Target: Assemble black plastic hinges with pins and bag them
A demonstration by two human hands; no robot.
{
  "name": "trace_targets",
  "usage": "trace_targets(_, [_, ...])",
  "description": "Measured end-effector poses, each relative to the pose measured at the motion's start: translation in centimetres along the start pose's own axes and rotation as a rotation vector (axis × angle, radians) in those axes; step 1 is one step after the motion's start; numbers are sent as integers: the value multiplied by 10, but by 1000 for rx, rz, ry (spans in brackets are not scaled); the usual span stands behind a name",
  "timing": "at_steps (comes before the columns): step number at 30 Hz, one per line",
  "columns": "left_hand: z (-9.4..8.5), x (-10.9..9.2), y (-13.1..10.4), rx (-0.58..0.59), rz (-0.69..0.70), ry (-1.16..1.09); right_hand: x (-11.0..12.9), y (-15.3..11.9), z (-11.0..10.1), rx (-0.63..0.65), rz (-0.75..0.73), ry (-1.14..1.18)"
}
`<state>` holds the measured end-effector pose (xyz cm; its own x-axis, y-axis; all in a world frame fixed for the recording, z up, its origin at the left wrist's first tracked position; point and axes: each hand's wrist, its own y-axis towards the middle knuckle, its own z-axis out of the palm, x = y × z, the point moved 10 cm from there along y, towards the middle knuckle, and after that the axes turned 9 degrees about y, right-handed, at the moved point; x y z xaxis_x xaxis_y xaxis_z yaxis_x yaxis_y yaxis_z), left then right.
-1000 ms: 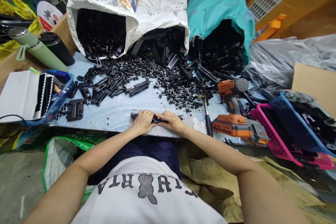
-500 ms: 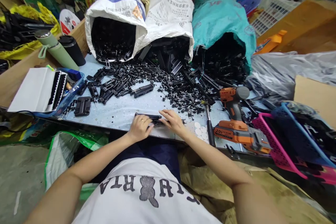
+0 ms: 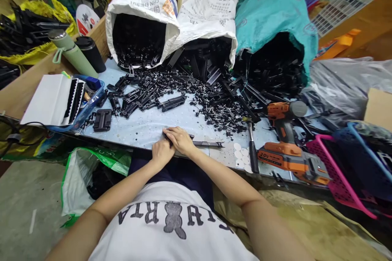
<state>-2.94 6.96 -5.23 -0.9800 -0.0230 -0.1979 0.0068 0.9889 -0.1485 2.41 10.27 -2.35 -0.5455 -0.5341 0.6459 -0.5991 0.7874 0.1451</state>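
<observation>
Near the table's front edge, my left hand (image 3: 163,154) is closed around the left end of a long black plastic part, mostly hidden by the hands. My right hand (image 3: 181,140) lies over the same end, its fingers curled down onto the part beside the left fingers. A slim black strip (image 3: 208,144) sticks out to the right from beneath my right hand and lies along the table edge. Whether it belongs to the held part I cannot tell. Behind the hands is a finished-looking black bracket (image 3: 173,103) beside heaped small black pieces and screws (image 3: 214,110).
A hammer (image 3: 252,153), white discs (image 3: 241,155) and an orange cordless drill (image 3: 283,142) lie to the right, before a pink basket (image 3: 339,179). Open sacks (image 3: 205,4) of black parts line the back. A blue basket (image 3: 99,98) and flask (image 3: 73,57) stand left.
My right hand has moved left along the black part to its left end, against my left hand. The slim strip at the right now shows more. The view has shifted slightly.
</observation>
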Motion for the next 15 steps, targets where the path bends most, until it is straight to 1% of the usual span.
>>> trace_targets(2, [0,-7,0,-5,53,19,4,-5,-3,7,-25,10])
trace_targets(3, [-3,-11,1,-35,110,35,6,-11,-8,4,-66,10])
trace_targets(4, [-9,-18,2,-93,191,53,7,-19,-16,-15,-117,-5])
trace_targets(5, [-17,-26,3,-169,300,74,4,-30,-28,-61,-151,-42])
trace_targets(6, [-24,-37,3,-247,430,100,-3,-42,-43,-128,-156,-103])
trace_targets(7, [-29,-47,3,-307,558,129,-15,-55,-59,-206,-124,-187])
trace_targets(8, [-29,-56,5,-331,665,160,-32,-68,-73,-266,-51,-281])
trace_targets(9, [-26,-63,10,-322,736,188,-47,-79,-82,-280,12,-369])
trace_targets(10, [-22,-68,17,-295,768,211,-60,-87,-87,-263,62,-442])
trace_targets(11, [-19,-71,25,-260,770,224,-69,-94,-89,-226,85,-493])
trace_targets(12, [-18,-73,31,-231,759,224,-71,-98,-90,-185,74,-518])
trace_targets(13, [-21,-74,34,-216,752,211,-68,-100,-91,-149,38,-513])
trace_targets(14, [-26,-75,31,-214,765,181,-60,-102,-93,-128,-13,-479])
trace_targets(15, [-35,-76,23,-219,800,130,-46,-103,-96,-112,-73,-416])
